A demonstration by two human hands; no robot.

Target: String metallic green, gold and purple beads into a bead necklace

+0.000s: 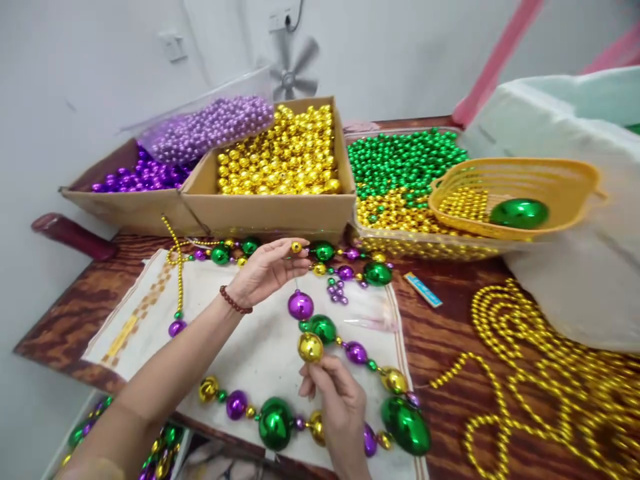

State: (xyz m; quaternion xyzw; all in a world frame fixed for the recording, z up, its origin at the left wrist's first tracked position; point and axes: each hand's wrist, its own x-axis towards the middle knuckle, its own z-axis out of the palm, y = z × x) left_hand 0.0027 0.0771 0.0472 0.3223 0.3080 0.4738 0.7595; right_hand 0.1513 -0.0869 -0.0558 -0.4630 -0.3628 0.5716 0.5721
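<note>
My left hand [267, 270] is raised over the white cloth [235, 333], its fingertips pinched on a small gold bead [297, 247] at the top of a thin string. On that string hang a purple bead [301, 305] and a gold ball [310, 347]. My right hand [336, 407] pinches the string just under the gold ball. A long strand of green, purple and gold beads [320, 407] loops on the cloth around both hands.
Cardboard boxes of purple beads [143, 177] and gold beads [285, 157] stand at the back, with a clear tray of green and gold beads [400, 167]. A yellow basket [515, 197] holds a big green ball. Gold bead strands [540, 373] coil on the wooden table at right.
</note>
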